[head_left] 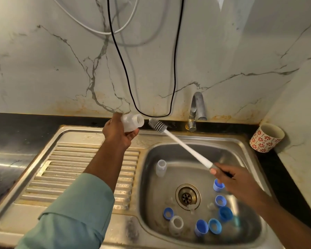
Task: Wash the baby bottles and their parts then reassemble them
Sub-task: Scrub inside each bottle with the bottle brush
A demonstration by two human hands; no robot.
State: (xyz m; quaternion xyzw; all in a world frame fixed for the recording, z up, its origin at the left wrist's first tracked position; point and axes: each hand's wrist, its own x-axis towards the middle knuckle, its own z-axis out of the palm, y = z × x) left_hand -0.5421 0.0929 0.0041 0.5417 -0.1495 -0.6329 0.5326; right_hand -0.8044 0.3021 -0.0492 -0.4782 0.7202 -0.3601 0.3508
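My left hand [118,133] grips a clear baby bottle [133,122] held sideways above the back of the drainboard, its threaded mouth facing right. My right hand [232,180] holds the grey handle of a long white bottle brush [178,141]. The brush's grey bristle head [157,125] is just right of the bottle mouth, outside it. In the sink basin [241,155] a second clear bottle [161,168] stands upright and a third [176,225] stands near the front. Several blue caps and rings [201,228] lie around the drain [188,195].
A steel tap [196,110] rises behind the basin. The ribbed drainboard [65,168] lies to the left. A white cup with red flowers [266,137] stands on the dark counter at the right. A black cable [126,72] and a white cable hang down the marble wall.
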